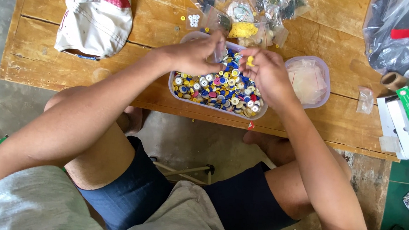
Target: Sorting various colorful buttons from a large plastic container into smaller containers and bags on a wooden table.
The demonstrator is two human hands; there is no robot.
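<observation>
Grey-sleeved arms reaching up-frame, left hand (196,57) pinching a small clear bag (218,53), right hand (265,73) pinching yellow buttons (250,61) — both hovering over the button tub (216,88) at centre.

Home workshop (button tub (177,90), wooden table (41,46))

Only one view is being given here, from a camera being worn on the head. It's being pointed steeply down past the lap onto the low wooden table (75,48), pretty close in. The table's far edge is being cropped off at the top.
</observation>
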